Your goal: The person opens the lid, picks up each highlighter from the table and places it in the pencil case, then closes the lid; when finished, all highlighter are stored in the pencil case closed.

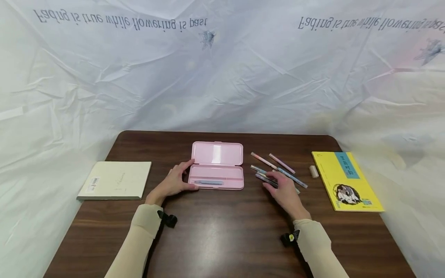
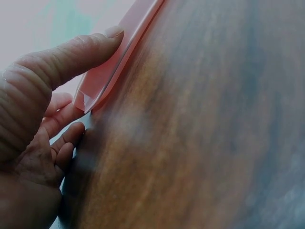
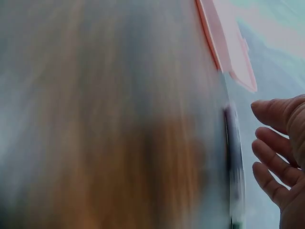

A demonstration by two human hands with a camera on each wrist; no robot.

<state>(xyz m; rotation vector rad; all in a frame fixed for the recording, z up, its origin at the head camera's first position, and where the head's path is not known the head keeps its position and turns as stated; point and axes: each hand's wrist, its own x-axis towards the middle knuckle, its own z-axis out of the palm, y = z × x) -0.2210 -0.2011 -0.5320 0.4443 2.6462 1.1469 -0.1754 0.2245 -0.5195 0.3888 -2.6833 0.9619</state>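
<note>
A pink pencil case (image 1: 205, 153) lies with its lid raised, and blue pens (image 1: 208, 182) rest in its front tray. My left hand (image 1: 174, 180) holds the case's left end, thumb along the front wall and fingers at the side and back, as the left wrist view also shows. Over a loose group of pens hovers my right hand (image 1: 286, 193). Closest to it is a dark pen (image 1: 265, 179), which in the right wrist view (image 3: 233, 143) stands apart from the spread fingers. An orange-and-white pen (image 1: 263, 160), a purple pen (image 1: 282, 163) and a blue pen (image 1: 293, 178) lie just beyond.
On the left of the brown table (image 1: 222, 231) lies a cream book (image 1: 118, 179). A yellow book (image 1: 333, 173) is at the right, with a whitish eraser (image 1: 313, 172) beside it. White printed sheeting (image 1: 222, 85) hangs behind the table.
</note>
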